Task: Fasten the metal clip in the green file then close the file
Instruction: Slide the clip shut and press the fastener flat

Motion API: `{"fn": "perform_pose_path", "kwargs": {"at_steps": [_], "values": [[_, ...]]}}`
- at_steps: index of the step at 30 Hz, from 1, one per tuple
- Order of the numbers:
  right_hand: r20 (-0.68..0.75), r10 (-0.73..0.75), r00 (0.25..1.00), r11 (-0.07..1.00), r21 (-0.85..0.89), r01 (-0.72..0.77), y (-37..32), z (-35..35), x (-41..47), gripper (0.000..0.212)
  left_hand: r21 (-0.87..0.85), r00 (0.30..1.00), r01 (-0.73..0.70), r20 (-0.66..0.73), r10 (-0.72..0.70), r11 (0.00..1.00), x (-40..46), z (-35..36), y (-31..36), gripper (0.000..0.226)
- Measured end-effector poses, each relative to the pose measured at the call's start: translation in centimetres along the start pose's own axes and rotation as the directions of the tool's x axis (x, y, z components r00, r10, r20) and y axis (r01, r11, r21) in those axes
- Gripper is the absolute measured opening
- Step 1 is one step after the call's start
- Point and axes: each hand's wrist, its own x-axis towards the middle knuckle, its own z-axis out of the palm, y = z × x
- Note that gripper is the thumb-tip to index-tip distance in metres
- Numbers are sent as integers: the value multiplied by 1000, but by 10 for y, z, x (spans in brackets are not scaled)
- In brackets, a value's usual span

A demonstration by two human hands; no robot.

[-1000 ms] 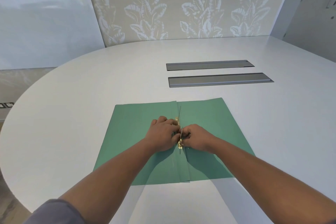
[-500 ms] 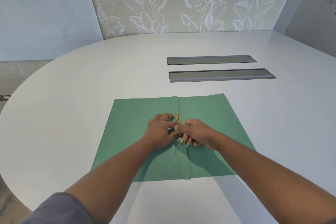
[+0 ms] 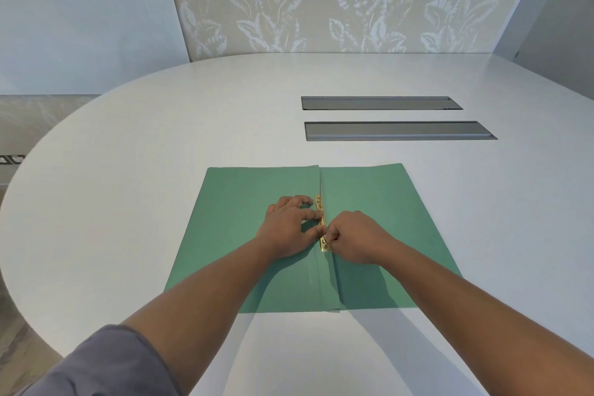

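**Desk:** Where's the file, and why both hands on it?

**Me:** From my head view the green file (image 3: 257,235) lies spread open and flat on the white tabletop (image 3: 160,145), spine running away from me. The metal clip (image 3: 322,225) sits along that spine, brass-coloured, about midway down. My left hand (image 3: 289,230) is laid flat on the left leaf with fingers reaching to the clip — I read that as pinning the strip so it can't slide. My right hand (image 3: 352,236) is curled tight, fingertips pinched at the clip's near end, which looks like bending or sliding a piece home.

**Desk:** Anything inside the file?

**Me:** No papers that I can see; both leaves show bare green. Whether the prongs are folded down yet I can't say for sure — my fingers cover that part.

**Desk:** So closing comes later?

**Me:** I'd judge so. The covers are fully open, and the two grey recessed trays (image 3: 398,131) further back look empty.
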Motion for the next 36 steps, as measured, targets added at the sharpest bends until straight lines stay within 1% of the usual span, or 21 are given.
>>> {"fn": "perform_pose_path", "kwargs": {"at_steps": [3, 6, 9, 11, 12, 14, 15, 17, 20, 22, 25, 29, 31, 32, 34, 36], "values": [[4, -33, 999, 991, -127, 33, -4, 1, -3, 27, 14, 1000, -1, 1, 1, 1000, 0, 0, 1, 50], [-7, -58, 998, 979, -195, 55, -7, 4, -5, 26, 21, 1000, -2, -9, 2, 1000, -1, 1, 1, 49], [-13, -44, 999, 985, -170, 41, -13, 11, -6, 23, 20, 1000, 4, -15, -3, 1000, -2, 1, 1, 48], [-23, -3, 1000, 991, -135, 0, -20, 15, -5, 15, 17, 1000, 4, -15, -4, 1000, -2, 1, 1, 50], [-26, 19, 999, 993, -114, -22, -23, 17, -5, 15, 12, 1000, 5, -17, -5, 1000, -2, 1, 2, 50], [-16, 48, 999, 996, -68, -49, -29, 21, -4, 32, 6, 1000, 4, -23, -4, 1000, -2, 1, 2, 48], [-15, 49, 999, 998, -50, -50, -30, 23, -4, 38, 7, 1000, 1, -25, -1, 1000, -3, 1, 2, 45], [-26, 50, 998, 998, -32, -51, -32, 25, -6, 40, 14, 1000, -4, -25, 4, 1000, -3, 2, 2, 43], [-66, 56, 996, 998, -5, -57, -32, 30, -12, 40, 13, 1000, -4, -25, 4, 1000, -3, 1, 3, 44], [-95, 65, 993, 997, -32, -68, -33, 35, -19, 35, 6, 1000, 0, -30, 0, 1000, -3, 1, 3, 47], [-87, 66, 994, 992, -104, -75, -36, 40, -24, 27, -2, 1000, 4, -25, -4, 1000, -2, 2, 2, 47], [-86, 82, 993, 992, -93, -90, -32, 39, -24, 24, 0, 1000, -2, -19, 2, 1000, -3, 1, 2, 47], [-95, 97, 991, 994, -41, -102, -25, 39, -24, 24, 4, 1000, -4, -13, 5, 1000, -3, 0, 2, 48], [-96, 109, 989, 994, 28, -107, -22, 39, -24, 21, 7, 1000, -5, -11, 5, 1000, -3, 0, 2, 48], [-81, 161, 984, 957, 256, -136, -15, 40, -22, 15, 17, 1000, -5, -6, 5, 1000, -3, -1, 3, 47], [-31, 225, 974, 879, 438, -189, -9, 39, -20, 18, 26, 1000, -4, -2, 4, 1000, -3, -1, 4, 46]]}}
